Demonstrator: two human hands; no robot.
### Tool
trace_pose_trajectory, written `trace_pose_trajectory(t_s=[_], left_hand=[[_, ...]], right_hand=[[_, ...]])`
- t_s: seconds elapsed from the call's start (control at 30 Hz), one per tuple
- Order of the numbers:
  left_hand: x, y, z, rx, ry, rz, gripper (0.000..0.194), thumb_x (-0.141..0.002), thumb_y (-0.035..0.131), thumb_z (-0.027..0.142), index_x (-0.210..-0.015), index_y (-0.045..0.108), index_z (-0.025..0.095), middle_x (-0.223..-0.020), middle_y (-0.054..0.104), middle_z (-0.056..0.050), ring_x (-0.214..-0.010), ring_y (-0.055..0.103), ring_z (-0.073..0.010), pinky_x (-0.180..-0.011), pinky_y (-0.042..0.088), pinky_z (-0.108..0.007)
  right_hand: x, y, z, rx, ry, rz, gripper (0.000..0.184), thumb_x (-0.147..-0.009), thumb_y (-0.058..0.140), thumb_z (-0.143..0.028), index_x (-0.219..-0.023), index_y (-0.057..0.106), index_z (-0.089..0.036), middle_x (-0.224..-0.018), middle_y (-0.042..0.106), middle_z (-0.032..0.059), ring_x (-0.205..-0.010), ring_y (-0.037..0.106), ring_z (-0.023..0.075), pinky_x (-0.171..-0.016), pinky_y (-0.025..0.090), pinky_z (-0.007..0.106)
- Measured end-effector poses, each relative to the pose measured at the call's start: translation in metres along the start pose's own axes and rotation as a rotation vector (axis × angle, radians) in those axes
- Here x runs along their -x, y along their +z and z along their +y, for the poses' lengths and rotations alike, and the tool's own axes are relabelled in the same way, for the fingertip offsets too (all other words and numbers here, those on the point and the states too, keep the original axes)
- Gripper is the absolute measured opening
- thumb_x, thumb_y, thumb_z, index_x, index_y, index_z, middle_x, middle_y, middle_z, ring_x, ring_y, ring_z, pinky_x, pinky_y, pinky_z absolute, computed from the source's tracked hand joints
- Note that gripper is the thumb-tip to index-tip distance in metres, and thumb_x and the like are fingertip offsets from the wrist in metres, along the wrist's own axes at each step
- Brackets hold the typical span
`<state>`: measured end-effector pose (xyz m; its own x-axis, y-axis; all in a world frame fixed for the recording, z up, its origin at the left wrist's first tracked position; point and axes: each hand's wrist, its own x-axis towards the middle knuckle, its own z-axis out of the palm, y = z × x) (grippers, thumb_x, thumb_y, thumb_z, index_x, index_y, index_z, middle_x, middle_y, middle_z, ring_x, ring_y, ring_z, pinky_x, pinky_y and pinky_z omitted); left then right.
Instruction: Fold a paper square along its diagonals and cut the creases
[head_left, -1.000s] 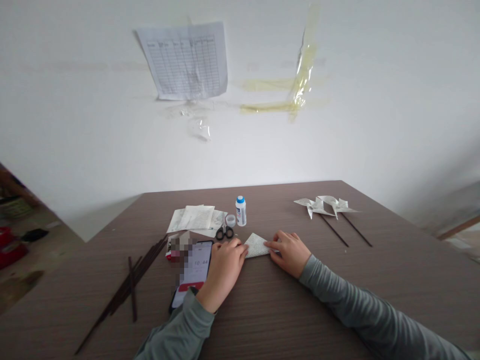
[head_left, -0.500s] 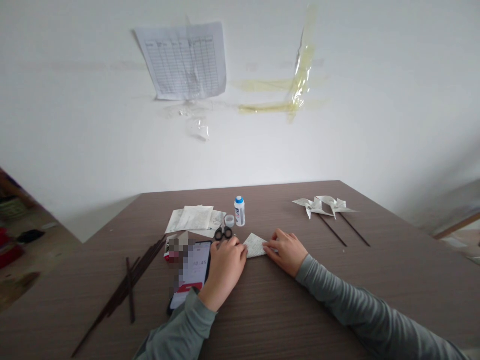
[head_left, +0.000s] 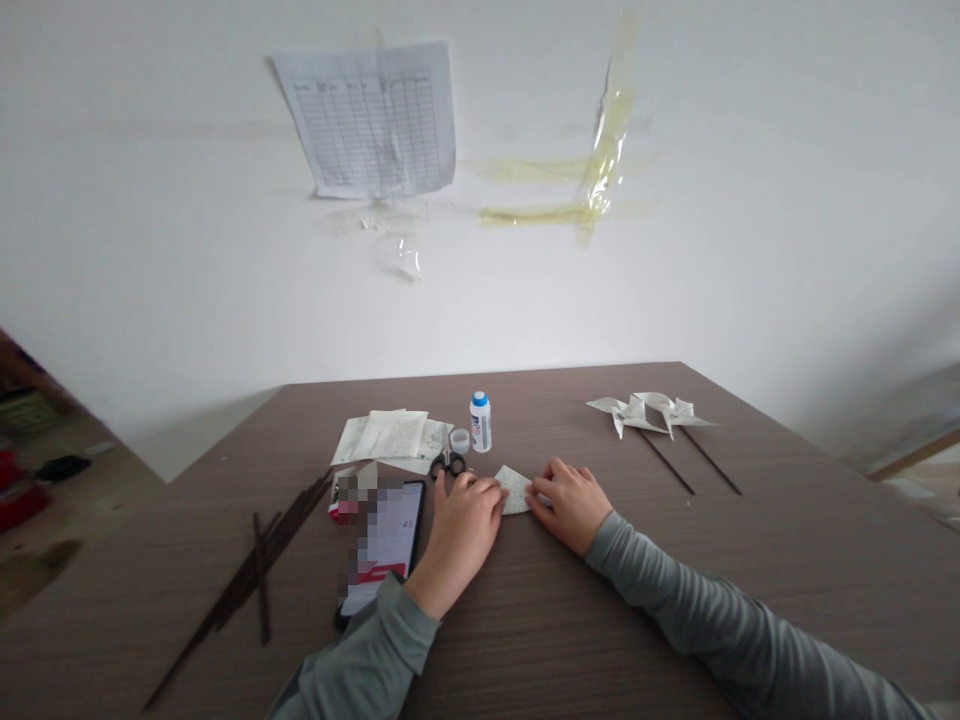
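Note:
A small folded triangle of printed paper (head_left: 515,488) lies on the brown wooden table (head_left: 570,620) between my hands. My left hand (head_left: 459,530) covers its left corner, fingers curled down onto it. My right hand (head_left: 568,502) presses its right edge with bent fingers. Both hands rest on the tabletop and pinch the paper from either side. Black scissors (head_left: 448,462) lie just behind my left hand.
A phone (head_left: 384,545) lies left of my left hand. Several dark sticks (head_left: 259,560) lie at the left. Loose paper sheets (head_left: 390,437), a white glue bottle (head_left: 481,421) and its cap (head_left: 460,438) sit behind. Two paper pinwheels on sticks (head_left: 652,415) lie at the right.
My left hand has slid right over more of the folded paper, so less of the triangle shows. My right hand stays on its right edge.

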<state>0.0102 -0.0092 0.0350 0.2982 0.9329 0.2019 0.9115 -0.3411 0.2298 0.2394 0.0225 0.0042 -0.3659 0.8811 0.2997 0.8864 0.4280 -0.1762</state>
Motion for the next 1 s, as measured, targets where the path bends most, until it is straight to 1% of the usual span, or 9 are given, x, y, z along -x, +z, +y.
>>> trace_pose_trajectory(t_s=[0.13, 0.3, 0.4, 0.47, 0.53, 0.7, 0.83, 1.0], left_hand=[[-0.002, 0.001, 0.002, 0.008, -0.006, -0.003, 0.032, -0.122, 0.073, 0.018, -0.126, 0.102, 0.032, -0.145, 0.099, -0.009, -0.145, 0.082, -0.0398, -0.149, 0.047, -0.077], [-0.003, 0.002, 0.005, 0.008, -0.043, -0.017, 0.032, -0.121, 0.073, 0.016, -0.128, 0.101, 0.031, -0.150, 0.098, -0.010, -0.150, 0.082, -0.0406, -0.148, 0.049, -0.076], [-0.003, 0.004, 0.003, 0.012, -0.010, -0.019, 0.032, -0.123, 0.072, 0.016, -0.129, 0.101, 0.028, -0.150, 0.098, -0.011, -0.145, 0.085, -0.0386, -0.145, 0.056, -0.068], [-0.004, 0.007, 0.000, 0.023, 0.025, -0.020, 0.030, -0.123, 0.072, 0.017, -0.130, 0.101, 0.026, -0.148, 0.098, -0.013, -0.140, 0.086, -0.0369, -0.138, 0.062, -0.060], [-0.005, 0.010, -0.004, 0.026, 0.043, -0.011, 0.030, -0.123, 0.073, 0.017, -0.132, 0.101, 0.025, -0.147, 0.098, -0.013, -0.136, 0.087, -0.0363, -0.132, 0.066, -0.056], [-0.005, 0.015, -0.008, 0.008, 0.043, 0.000, 0.031, -0.124, 0.074, 0.018, -0.137, 0.100, 0.025, -0.151, 0.098, -0.012, -0.133, 0.087, -0.0365, -0.127, 0.069, -0.055], [-0.006, 0.015, -0.008, 0.006, 0.050, -0.012, 0.032, -0.124, 0.073, 0.017, -0.140, 0.100, 0.025, -0.153, 0.097, -0.012, -0.135, 0.088, -0.0366, -0.129, 0.070, -0.056], [-0.007, 0.016, -0.010, -0.006, 0.049, -0.009, 0.032, -0.123, 0.075, 0.016, -0.140, 0.100, 0.026, -0.151, 0.097, -0.011, -0.135, 0.088, -0.0367, -0.128, 0.071, -0.056]], right_hand=[[0.000, -0.003, -0.004, -0.006, 0.034, -0.017, 0.008, -0.115, 0.089, -0.031, -0.110, 0.096, -0.030, -0.119, 0.081, 0.0069, -0.100, 0.076, 0.0257, -0.092, 0.052, 0.038], [0.000, 0.003, -0.001, 0.011, 0.006, -0.005, 0.012, -0.115, 0.085, -0.031, -0.116, 0.097, -0.030, -0.121, 0.083, 0.0081, -0.104, 0.078, 0.0275, -0.092, 0.054, 0.038], [0.000, 0.003, -0.001, 0.026, -0.007, -0.008, 0.015, -0.115, 0.086, -0.029, -0.123, 0.099, -0.031, -0.125, 0.086, 0.0089, -0.109, 0.083, 0.0295, -0.098, 0.060, 0.041], [0.001, 0.001, -0.003, 0.035, 0.008, -0.034, 0.019, -0.116, 0.085, -0.027, -0.127, 0.100, -0.031, -0.129, 0.089, 0.0103, -0.114, 0.086, 0.0310, -0.104, 0.064, 0.043], [0.001, -0.003, -0.006, 0.039, 0.023, -0.068, 0.021, -0.119, 0.083, -0.026, -0.132, 0.100, -0.029, -0.134, 0.091, 0.0123, -0.120, 0.088, 0.0325, -0.111, 0.065, 0.045], [0.002, -0.011, -0.011, 0.042, 0.035, -0.106, 0.022, -0.122, 0.082, -0.027, -0.135, 0.100, -0.028, -0.140, 0.093, 0.0140, -0.128, 0.089, 0.0325, -0.121, 0.064, 0.047], [0.002, -0.014, -0.013, 0.039, 0.046, -0.113, 0.022, -0.123, 0.081, -0.027, -0.136, 0.100, -0.028, -0.142, 0.093, 0.0149, -0.129, 0.089, 0.0326, -0.126, 0.063, 0.050], [0.002, -0.014, -0.014, 0.045, 0.058, -0.129, 0.023, -0.124, 0.080, -0.029, -0.137, 0.100, -0.029, -0.144, 0.092, 0.0135, -0.132, 0.088, 0.0320, -0.130, 0.061, 0.050]])
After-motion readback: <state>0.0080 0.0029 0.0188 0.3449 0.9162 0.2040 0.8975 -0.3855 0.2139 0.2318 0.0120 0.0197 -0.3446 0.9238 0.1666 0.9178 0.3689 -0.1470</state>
